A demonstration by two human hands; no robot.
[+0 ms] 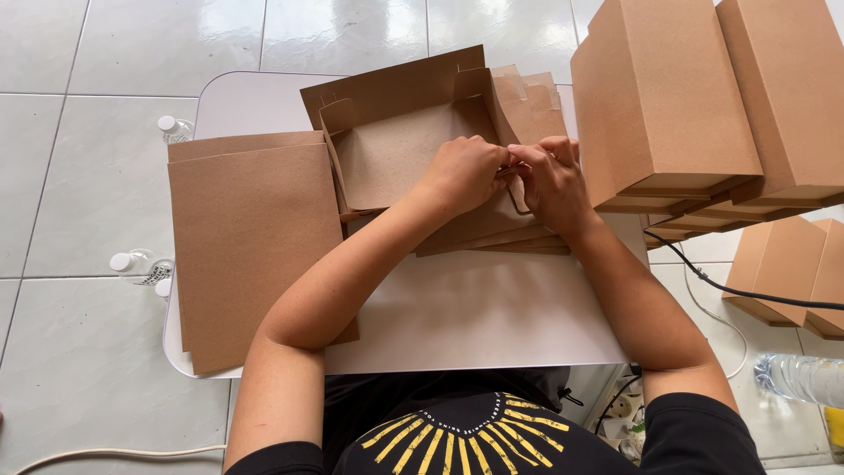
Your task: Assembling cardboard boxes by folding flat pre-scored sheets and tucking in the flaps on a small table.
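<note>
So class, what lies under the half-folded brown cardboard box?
Under the half-folded brown cardboard box lies a stack of flat brown cardboard blanks; the white table beneath them is covered.

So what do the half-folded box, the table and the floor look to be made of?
Half-folded box: brown cardboard, matte; creased flaps and a fibrous inner face show it. Both hands, left and right, pinch its right wall.
Table: smooth white top with rounded corners, probably plastic or laminate; I cannot tell which.
Floor: glossy pale tiles, likely ceramic, given the grout lines and reflections.
</note>
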